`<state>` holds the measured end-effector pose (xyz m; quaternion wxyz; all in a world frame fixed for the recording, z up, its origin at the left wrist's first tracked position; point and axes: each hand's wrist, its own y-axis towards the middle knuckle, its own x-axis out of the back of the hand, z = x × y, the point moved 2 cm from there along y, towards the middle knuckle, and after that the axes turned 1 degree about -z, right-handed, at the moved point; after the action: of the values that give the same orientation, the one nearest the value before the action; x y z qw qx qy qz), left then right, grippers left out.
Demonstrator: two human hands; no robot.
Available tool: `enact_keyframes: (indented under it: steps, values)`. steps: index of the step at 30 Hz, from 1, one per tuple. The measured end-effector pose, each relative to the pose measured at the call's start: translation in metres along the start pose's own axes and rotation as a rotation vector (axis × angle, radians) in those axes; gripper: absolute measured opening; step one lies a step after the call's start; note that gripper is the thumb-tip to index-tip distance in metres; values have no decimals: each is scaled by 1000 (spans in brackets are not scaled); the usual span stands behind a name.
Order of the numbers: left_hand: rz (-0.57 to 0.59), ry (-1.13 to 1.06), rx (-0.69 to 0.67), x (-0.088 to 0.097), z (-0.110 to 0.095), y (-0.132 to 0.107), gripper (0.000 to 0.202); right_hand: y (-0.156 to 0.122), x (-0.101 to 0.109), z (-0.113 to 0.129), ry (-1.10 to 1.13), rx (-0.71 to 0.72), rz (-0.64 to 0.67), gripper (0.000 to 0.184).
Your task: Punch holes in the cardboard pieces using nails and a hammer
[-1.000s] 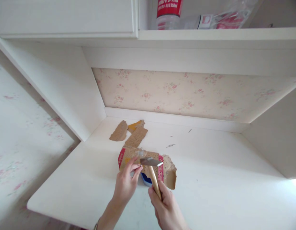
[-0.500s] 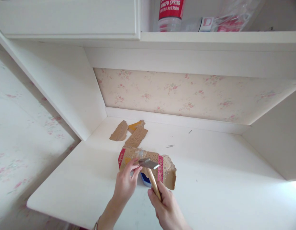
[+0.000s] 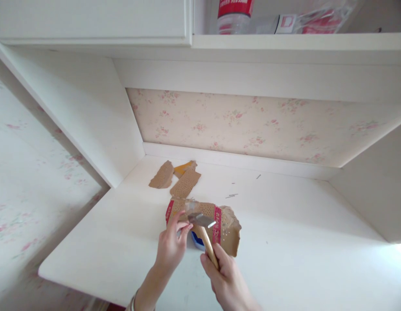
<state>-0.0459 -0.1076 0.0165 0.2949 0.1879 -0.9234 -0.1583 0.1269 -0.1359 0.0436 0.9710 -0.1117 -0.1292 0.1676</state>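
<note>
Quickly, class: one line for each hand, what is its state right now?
Left hand: fingertips pinched at the cardboard; what they hold is too small to tell.
Right hand: closed around the hammer handle.

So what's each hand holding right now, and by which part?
Right hand grips a small hammer by the lower end of its wooden handle. Left hand pinches its fingertips together on the perforated cardboard; whether they hold anything cannot be told.

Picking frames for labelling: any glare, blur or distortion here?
Head view: strong glare whitens the desk at its far-right edge; the hammer head looks slightly smeared; the right hand gripping it is sharp; lighting elsewhere soft, shadows faint.
</note>
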Motion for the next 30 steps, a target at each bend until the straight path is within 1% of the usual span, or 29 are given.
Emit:
enact_keyframes:
  steps: [4, 7, 13, 19, 25, 30]
  values:
    - [2, -52, 32, 0, 0, 0, 31, 1, 2, -4, 57, -16, -31, 39]
    - [-15, -85, 22, 0, -1, -1, 29, 3, 7, -5, 72, -10, -72, 39]
    - [13, -55, 17, -1, -2, -1, 28, 6, 15, -11, 68, -49, -124, 39]
    - [-25, -19, -42, -1, -6, 1, 20, 13, 16, -18, 63, -56, -110, 37]
    - [-56, 13, -150, 0, -9, 1, 15, 14, 20, -20, 70, -54, -95, 37]
    - [-58, 14, -147, -1, -7, -2, 12, 14, 26, -18, 48, -54, -75, 37]
